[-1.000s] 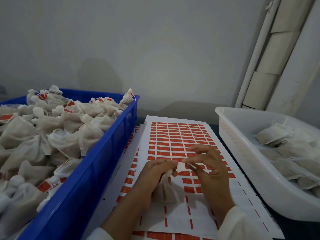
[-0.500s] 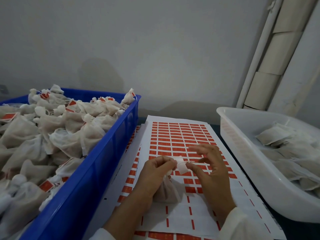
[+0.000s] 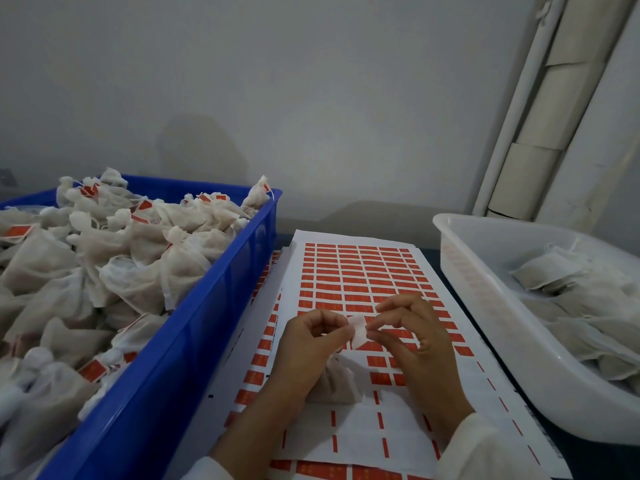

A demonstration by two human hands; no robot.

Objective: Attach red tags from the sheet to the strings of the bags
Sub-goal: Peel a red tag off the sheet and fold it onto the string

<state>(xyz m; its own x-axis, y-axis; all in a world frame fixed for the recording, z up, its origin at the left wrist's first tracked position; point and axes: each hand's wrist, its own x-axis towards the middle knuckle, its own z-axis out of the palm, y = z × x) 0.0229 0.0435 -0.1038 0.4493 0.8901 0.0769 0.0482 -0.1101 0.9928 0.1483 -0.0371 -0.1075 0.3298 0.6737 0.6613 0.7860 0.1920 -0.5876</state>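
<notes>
Now left hand (image 3: 311, 336) and right hand (image 3: 410, 332) both pinch tag (image 3: 358, 328), bag (image 3: 334, 382) hanging below left hand; best fold tag squarely over string, press edges flush.

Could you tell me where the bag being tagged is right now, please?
In the head view, the bag hangs just below the left hand, low at centre, over the tag sheet, between the blue crate and the white tub.

Crate (image 3: 214, 327) of bags (image 3: 114, 268) at left, tub (image 3: 485, 306) of bags at right, sheet (image 3: 360, 282) of tags between them on the table (image 3: 595, 459). Over the sheet's near half, left hand (image 3: 308, 344) and right hand (image 3: 415, 337) meeting at a tag (image 3: 358, 327); one bag (image 3: 334, 382) beneath the left hand.
</notes>
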